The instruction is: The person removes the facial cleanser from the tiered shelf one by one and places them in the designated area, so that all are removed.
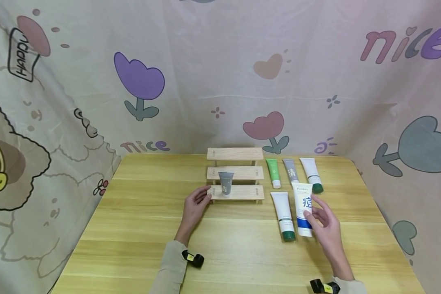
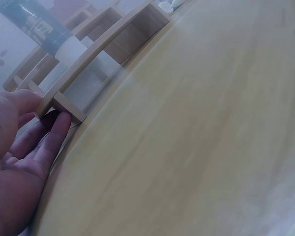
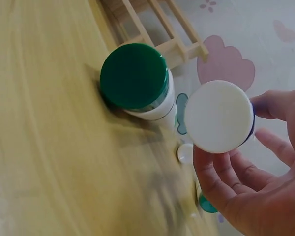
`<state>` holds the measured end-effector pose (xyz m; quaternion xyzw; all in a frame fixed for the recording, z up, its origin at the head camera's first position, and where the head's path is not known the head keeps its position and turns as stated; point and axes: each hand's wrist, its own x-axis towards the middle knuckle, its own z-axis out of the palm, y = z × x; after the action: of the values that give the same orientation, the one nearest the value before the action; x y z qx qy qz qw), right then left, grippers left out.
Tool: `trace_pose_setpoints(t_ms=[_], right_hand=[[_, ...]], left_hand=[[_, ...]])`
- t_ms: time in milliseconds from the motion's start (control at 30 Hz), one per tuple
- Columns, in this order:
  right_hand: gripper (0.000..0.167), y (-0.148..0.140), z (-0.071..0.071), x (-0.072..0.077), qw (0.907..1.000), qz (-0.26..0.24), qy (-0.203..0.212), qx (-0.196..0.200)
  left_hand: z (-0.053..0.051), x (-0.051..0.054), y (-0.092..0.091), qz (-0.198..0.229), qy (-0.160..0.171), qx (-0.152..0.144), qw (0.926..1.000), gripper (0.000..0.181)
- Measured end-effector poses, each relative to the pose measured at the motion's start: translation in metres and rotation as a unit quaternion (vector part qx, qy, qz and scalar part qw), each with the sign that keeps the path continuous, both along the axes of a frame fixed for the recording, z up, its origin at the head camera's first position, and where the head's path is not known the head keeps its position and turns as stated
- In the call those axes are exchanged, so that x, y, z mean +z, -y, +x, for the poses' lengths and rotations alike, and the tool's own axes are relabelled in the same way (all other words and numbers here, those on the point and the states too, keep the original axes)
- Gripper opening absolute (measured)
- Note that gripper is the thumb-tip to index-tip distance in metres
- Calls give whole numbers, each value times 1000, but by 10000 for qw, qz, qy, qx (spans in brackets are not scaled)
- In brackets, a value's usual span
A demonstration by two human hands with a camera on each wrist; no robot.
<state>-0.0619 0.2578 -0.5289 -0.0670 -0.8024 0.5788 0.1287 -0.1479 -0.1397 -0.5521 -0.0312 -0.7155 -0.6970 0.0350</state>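
A three-step wooden display rack [image 1: 235, 192] stands at the back of the table. My left hand [image 1: 195, 208] pinches the left end of its lowest step, thumb above and fingertips against the leg in the left wrist view. On that step a small grey tube [image 1: 226, 183] stands upright on its cap. My right hand [image 1: 326, 222] holds a white squeeze tube with a blue band [image 1: 303, 204] between thumb and fingers. In the right wrist view its round white cap [image 3: 219, 117] faces the camera, raised off the table. Left of it lies a white tube with a green cap [image 1: 283, 214].
Behind the held tube lie a green tube [image 1: 273, 171], a grey-purple tube [image 1: 290, 170] and another white tube with a green cap [image 1: 310, 171], right of the rack. A printed cloth [image 1: 191, 81] hangs behind the wooden table [image 1: 143, 196].
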Motion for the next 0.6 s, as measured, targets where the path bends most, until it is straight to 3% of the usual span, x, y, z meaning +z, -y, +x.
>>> trace_pose_setpoints(t_ms=[600], right_hand=[[57, -10, 0, -15, 9956, 575, 735, -58]], left_hand=[[1, 1, -1, -36, -7, 26, 10000, 31]])
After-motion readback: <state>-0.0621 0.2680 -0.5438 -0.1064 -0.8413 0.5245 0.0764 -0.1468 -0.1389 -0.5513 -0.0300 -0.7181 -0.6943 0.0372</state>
